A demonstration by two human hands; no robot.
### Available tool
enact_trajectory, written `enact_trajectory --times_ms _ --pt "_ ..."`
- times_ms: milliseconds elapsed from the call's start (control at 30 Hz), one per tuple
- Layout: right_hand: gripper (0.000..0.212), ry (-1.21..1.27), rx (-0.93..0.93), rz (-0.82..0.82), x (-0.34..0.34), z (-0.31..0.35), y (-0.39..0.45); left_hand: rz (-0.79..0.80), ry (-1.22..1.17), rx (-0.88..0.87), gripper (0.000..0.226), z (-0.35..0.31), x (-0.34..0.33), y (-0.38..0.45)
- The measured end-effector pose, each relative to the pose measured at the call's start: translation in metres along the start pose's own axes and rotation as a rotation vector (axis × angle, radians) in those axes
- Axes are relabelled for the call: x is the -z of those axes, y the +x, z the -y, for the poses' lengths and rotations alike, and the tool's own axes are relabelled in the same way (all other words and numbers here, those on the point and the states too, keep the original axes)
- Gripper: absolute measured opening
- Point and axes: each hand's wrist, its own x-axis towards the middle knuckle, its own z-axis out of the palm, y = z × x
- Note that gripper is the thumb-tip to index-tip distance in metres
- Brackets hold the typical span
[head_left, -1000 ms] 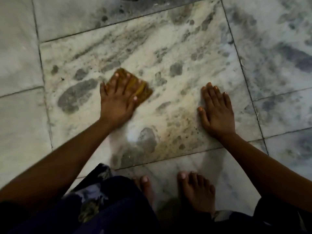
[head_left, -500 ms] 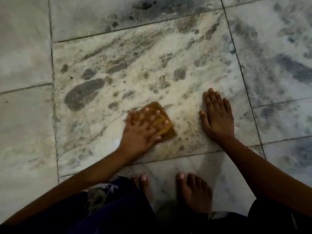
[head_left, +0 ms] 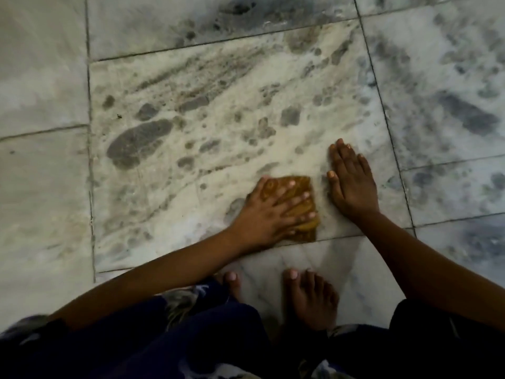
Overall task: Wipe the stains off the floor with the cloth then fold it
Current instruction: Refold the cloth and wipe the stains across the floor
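A small folded yellow-brown patterned cloth [head_left: 300,187] lies on a pale marble tile [head_left: 246,91] near the tile's front right corner. My left hand [head_left: 270,212] lies flat on top of it, fingers spread, pressing it to the floor and covering much of it. Just to the right, my right hand [head_left: 351,184] rests palm-down on the bare tile with nothing in it. Dark grey blotches and streaks [head_left: 139,142] cover the tile's middle and left.
Grout lines [head_left: 90,160] frame the tile. More dark patches [head_left: 464,113] mark the tiles to the right and at the back. My bare feet [head_left: 311,296] stand on the near tile just behind the hands. Dark patterned clothing [head_left: 164,337] fills the bottom.
My left hand has slid the cloth from the tile's middle left toward me and to the right, ending beside my right hand. The right hand has stayed planted.
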Motion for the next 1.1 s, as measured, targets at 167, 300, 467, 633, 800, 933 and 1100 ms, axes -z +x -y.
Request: enact_trajectory --times_ms 167,300,467,633,800,933,1100 --pt "0.06 -0.027 0.005 0.026 -0.003 -0.002 0.0 -0.013 0.054 0.027 0.044 0.069 -0.008 -0.129" --pt "0.061 -0.015 0.004 0.025 -0.004 -0.002 0.0 0.063 0.104 -0.036 0.046 0.094 -0.005 -0.142" --pt "0.061 -0.016 0.008 0.015 0.0 -0.001 0.003 -0.048 0.072 -0.234 0.043 0.047 -0.003 -0.05" --pt "0.061 -0.002 0.017 0.007 0.001 0.0 0.003 -0.122 0.099 -0.218 0.043 0.002 -0.002 0.033" --pt "0.062 -0.026 0.009 0.013 0.001 -0.002 0.001 -0.156 -0.019 0.092 0.044 0.014 -0.01 -0.014" --pt "0.063 0.006 0.008 0.008 0.002 0.002 0.002 -0.148 0.04 0.551 0.048 0.065 -0.016 -0.11" --pt "0.063 0.066 0.04 -0.025 -0.008 0.032 0.0 -0.154 0.028 1.054 0.05 0.05 -0.03 -0.189"
